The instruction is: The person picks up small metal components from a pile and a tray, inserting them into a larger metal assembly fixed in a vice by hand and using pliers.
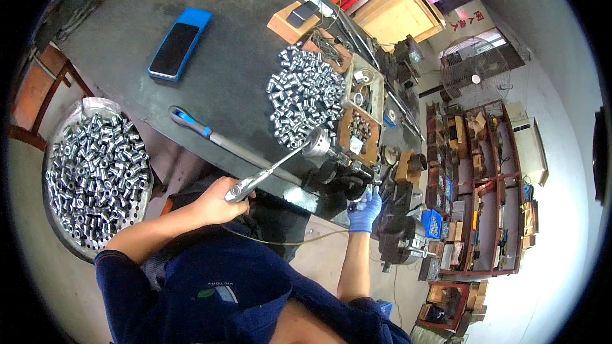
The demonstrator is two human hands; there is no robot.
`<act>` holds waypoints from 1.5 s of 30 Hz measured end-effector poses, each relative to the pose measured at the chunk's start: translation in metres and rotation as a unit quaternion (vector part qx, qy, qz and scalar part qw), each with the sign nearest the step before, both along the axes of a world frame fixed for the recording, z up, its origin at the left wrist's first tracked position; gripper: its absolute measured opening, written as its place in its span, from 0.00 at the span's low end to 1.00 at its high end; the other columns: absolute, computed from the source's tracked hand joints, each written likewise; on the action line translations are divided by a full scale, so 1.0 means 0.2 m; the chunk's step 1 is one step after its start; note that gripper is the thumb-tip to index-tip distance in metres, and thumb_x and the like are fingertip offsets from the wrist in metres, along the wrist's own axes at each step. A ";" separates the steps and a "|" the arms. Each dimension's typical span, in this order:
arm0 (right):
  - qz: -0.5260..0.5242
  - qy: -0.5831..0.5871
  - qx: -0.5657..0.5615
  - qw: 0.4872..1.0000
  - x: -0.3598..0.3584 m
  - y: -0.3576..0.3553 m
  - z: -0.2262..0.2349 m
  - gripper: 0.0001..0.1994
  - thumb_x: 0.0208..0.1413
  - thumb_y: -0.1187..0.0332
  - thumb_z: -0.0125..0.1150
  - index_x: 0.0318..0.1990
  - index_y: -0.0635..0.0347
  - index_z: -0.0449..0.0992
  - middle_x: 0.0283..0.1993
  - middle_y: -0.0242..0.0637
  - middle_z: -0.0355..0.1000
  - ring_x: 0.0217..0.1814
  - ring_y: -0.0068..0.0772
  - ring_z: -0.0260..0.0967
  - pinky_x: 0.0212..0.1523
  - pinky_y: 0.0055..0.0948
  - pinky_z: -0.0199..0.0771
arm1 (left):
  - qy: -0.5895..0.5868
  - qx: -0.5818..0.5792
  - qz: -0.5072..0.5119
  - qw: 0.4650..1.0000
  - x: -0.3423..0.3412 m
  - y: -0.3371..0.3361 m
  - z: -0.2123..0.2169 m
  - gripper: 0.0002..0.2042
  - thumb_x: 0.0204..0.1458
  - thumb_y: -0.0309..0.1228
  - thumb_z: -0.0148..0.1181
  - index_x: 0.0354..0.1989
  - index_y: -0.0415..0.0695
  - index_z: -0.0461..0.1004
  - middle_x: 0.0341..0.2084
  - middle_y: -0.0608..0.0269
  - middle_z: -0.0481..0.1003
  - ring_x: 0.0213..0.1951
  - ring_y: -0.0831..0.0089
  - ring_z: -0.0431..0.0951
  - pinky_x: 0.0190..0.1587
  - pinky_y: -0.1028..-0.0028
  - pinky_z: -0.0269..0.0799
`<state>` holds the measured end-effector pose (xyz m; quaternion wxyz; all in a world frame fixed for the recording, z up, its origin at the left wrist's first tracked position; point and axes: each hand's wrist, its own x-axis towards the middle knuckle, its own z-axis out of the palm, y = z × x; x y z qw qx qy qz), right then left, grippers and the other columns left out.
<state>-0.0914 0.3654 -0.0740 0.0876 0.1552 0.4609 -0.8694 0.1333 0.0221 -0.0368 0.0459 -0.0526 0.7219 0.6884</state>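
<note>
My bare left hand is wrapped round a silver air blow gun. Its long thin nozzle reaches up to the face of a round metal chuck on the bench's front edge. A thin hose hangs below that hand and runs towards the right. My right hand, in a blue glove, is at the near end of the dark machine fixture; its fingers are bent together, and what they hold is too small to make out. Just behind the chuck, a heap of short metal fittings lies on the bench.
A round perforated pan full of similar fittings stands at left. On the dark bench lie a phone on a blue case and a long torque wrench. Bins, a fan and shelving stand right.
</note>
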 end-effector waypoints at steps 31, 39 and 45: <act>0.096 0.095 -0.014 0.991 -0.45 0.03 0.04 0.10 0.54 0.59 0.53 0.28 0.55 0.70 0.17 0.24 0.64 0.14 0.15 0.58 0.13 0.14 0.57 | -0.034 0.016 -0.039 0.999 -0.03 0.01 -0.04 0.13 0.37 0.22 0.49 0.34 0.34 0.69 0.22 0.59 0.75 0.26 0.76 0.73 0.30 0.76 0.67; -0.007 0.274 -0.033 0.961 0.15 -0.08 0.47 0.14 0.59 0.58 0.45 0.29 0.59 0.68 0.14 0.22 0.55 0.11 0.13 0.44 0.12 0.15 0.47 | -0.038 0.029 -0.010 0.999 0.02 -0.01 -0.04 0.13 0.37 0.22 0.48 0.35 0.34 0.69 0.22 0.60 0.75 0.28 0.75 0.74 0.32 0.75 0.68; -0.048 0.286 0.324 0.900 0.44 -0.04 0.33 0.10 0.47 0.66 0.60 0.32 0.66 0.75 0.22 0.33 0.70 0.18 0.15 0.60 0.19 0.13 0.58 | 0.088 -0.021 0.050 0.995 0.03 0.03 -0.10 0.15 0.38 0.22 0.52 0.38 0.36 0.68 0.27 0.58 0.75 0.32 0.70 0.75 0.36 0.72 0.69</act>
